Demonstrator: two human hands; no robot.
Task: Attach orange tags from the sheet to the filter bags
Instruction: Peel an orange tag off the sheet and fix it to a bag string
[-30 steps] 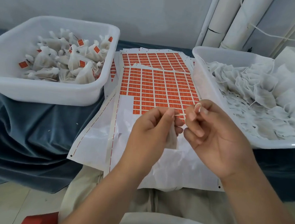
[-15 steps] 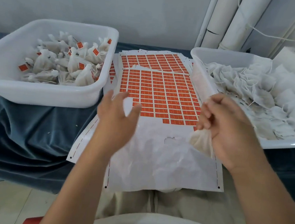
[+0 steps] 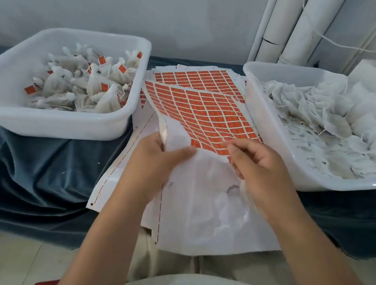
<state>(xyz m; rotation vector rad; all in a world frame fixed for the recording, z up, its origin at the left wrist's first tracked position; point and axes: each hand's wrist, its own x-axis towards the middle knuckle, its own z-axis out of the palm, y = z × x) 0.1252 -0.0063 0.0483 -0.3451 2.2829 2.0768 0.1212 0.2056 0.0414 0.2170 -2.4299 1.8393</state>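
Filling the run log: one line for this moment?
left hand grips white-backed orange tag sheet, lifted | right hand holds white filter bag, fingertips at nearest tags

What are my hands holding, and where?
Left hand grips the white sheet of orange tags by its blank left edge; right hand pinches its nearest tag row.
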